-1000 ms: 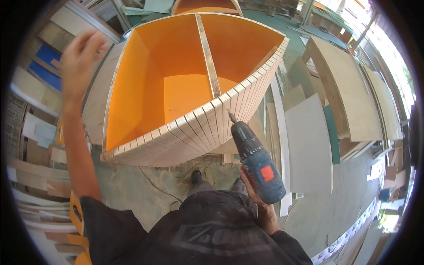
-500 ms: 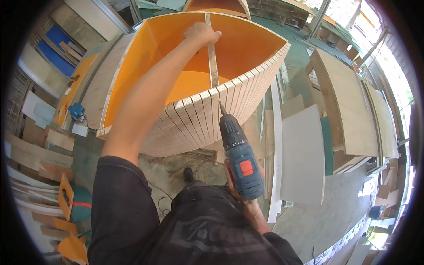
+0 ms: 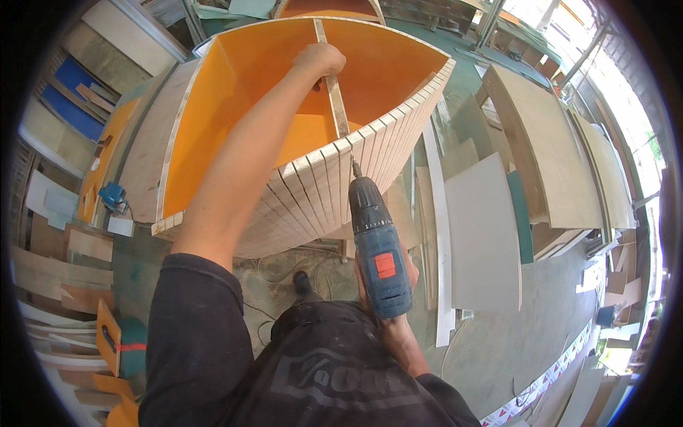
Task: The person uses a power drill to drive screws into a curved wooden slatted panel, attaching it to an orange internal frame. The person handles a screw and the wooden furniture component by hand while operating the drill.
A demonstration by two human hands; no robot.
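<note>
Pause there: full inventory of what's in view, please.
Curved slatted shell: one, pale wood outside, orange inside, upper centre
Divider: one, pale wood, across the shell
Second shell: one, orange inside, top edge
Cordless drill: one, blue and black, centre
Flat panel: one, pale grey, right of drill
Plywood box: one, tan, upper right
Long strip: one, white, beside panel
Power tool: one, blue, left of shell
Blue panels: count unclear, blue, upper left
Stacked boards: many, brown and white, left edge
Shirt: one, black, bottom
Left hand: one, bare, at divider, grip unclear
Right hand: one, bare, around drill

Strong daylight glare at right, fisheye-curved edges, black corners
</note>
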